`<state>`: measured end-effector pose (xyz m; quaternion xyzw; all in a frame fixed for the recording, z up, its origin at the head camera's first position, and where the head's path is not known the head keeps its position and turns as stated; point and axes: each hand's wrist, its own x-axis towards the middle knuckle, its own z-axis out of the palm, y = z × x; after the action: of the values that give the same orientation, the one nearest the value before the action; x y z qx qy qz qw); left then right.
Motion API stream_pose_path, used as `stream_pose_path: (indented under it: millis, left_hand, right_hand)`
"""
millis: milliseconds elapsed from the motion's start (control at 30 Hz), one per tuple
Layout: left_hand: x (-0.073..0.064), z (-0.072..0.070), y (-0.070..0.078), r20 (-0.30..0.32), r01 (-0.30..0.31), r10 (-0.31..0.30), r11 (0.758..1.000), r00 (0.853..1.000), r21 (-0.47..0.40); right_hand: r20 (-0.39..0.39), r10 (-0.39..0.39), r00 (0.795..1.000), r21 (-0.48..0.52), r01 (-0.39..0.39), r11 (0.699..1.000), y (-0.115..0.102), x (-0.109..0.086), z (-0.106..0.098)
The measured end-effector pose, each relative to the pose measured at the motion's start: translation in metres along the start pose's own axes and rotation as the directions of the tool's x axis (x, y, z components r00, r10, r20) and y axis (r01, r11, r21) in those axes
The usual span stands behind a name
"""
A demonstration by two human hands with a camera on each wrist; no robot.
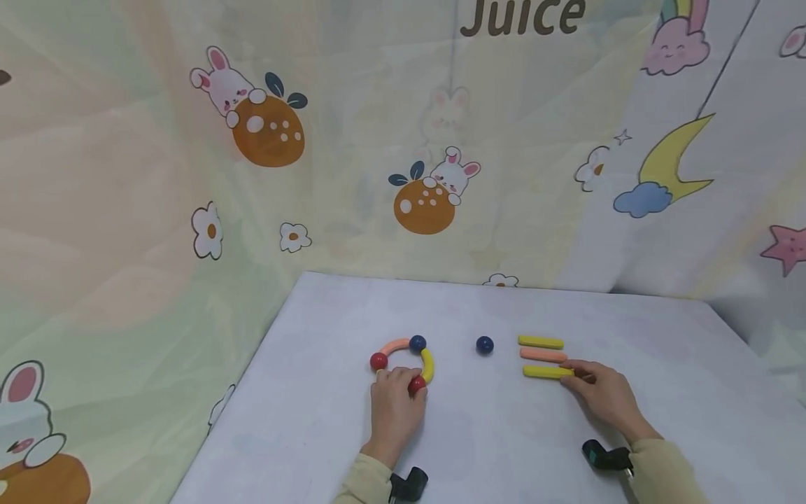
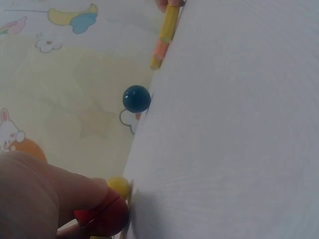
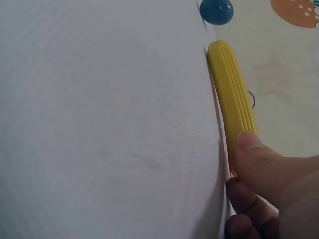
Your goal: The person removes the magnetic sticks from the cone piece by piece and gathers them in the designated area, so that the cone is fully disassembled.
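Observation:
My left hand (image 1: pixel 395 409) pinches a red ball (image 1: pixel 416 384), part of a curved chain on the table. A yellow curved rod (image 1: pixel 428 365) runs from that ball to a blue ball (image 1: pixel 418 344). From there a pink curved rod (image 1: pixel 395 346) leads to another red ball (image 1: pixel 378 361); my fingers hide the chain's near left side. In the left wrist view my thumb lies on the held red ball (image 2: pixel 110 219). My right hand (image 1: pixel 601 393) pinches the right end of a straight yellow rod (image 1: pixel 545 372), its ribbed side (image 3: pixel 232 89) showing in the right wrist view.
Just beyond the held rod lie a straight pink rod (image 1: pixel 543 355) and another yellow rod (image 1: pixel 541 341), roughly parallel. A loose blue ball (image 1: pixel 485 345) sits between the chain and the rods. The white table (image 1: pixel 478 448) ends at a printed cloth backdrop (image 1: pixel 352 210).

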<state>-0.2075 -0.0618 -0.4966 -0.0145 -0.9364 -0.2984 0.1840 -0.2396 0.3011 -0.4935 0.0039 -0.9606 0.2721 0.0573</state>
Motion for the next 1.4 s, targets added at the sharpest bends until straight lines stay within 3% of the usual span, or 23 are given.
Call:
stream_pose_path:
  millis: [467, 567, 633, 700, 733, 833, 933, 1133, 1300, 1400]
  left_hand:
    - [-0.001, 0.001, 0.004, 0.011, 0.0, 0.001, 0.999, 1.0, -0.046]
    - [-0.003, 0.002, 0.005, 0.043, 0.003, 0.001, 0.994, 0.999, -0.106]
    - [-0.004, 0.002, 0.006, 0.079, -0.004, 0.017, 0.986, 0.997, -0.169]
    - [-0.004, 0.001, 0.008, 0.124, -0.008, 0.04, 0.968, 0.991, -0.251]
    - [-0.003, 0.0, 0.009, 0.146, -0.011, 0.055, 0.958, 0.988, -0.287]
    - [-0.003, -0.002, 0.011, 0.201, -0.014, 0.088, 0.938, 0.976, -0.346]
    - [-0.003, -0.002, 0.012, 0.225, -0.019, 0.102, 0.938, 0.969, -0.345]
    - [-0.004, 0.0, 0.013, 0.189, -0.038, 0.109, 0.938, 0.976, -0.344]
    - [-0.006, 0.002, 0.014, 0.169, -0.035, 0.097, 0.941, 0.981, -0.337]
    - [-0.007, 0.002, 0.013, 0.146, -0.02, 0.066, 0.955, 0.987, -0.297]
  right_hand:
    - [-0.04, 0.049, 0.998, 0.006, -0.049, 0.999, 0.0, -0.004, -0.002]
    - [-0.146, 0.113, 0.983, 0.028, -0.11, 0.993, -0.009, -0.012, 0.005]
    - [-0.241, 0.158, 0.958, 0.053, -0.149, 0.987, -0.021, -0.02, 0.014]
    - [-0.298, 0.169, 0.939, 0.075, -0.153, 0.985, -0.037, -0.029, 0.025]
    - [-0.301, 0.158, 0.941, 0.079, -0.141, 0.987, -0.048, -0.033, 0.031]
    - [-0.209, 0.086, 0.974, 0.096, -0.067, 0.993, -0.082, -0.043, 0.048]
    - [-0.069, -0.001, 0.998, 0.124, 0.01, 0.992, -0.117, -0.051, 0.064]
    - [0.039, -0.112, 0.993, 0.099, 0.108, 0.989, -0.16, -0.057, 0.09]
    - [0.04, -0.139, 0.989, 0.005, 0.139, 0.99, -0.167, -0.058, 0.1]
    - [0.038, -0.127, 0.991, 0.016, 0.127, 0.992, -0.167, -0.058, 0.101]
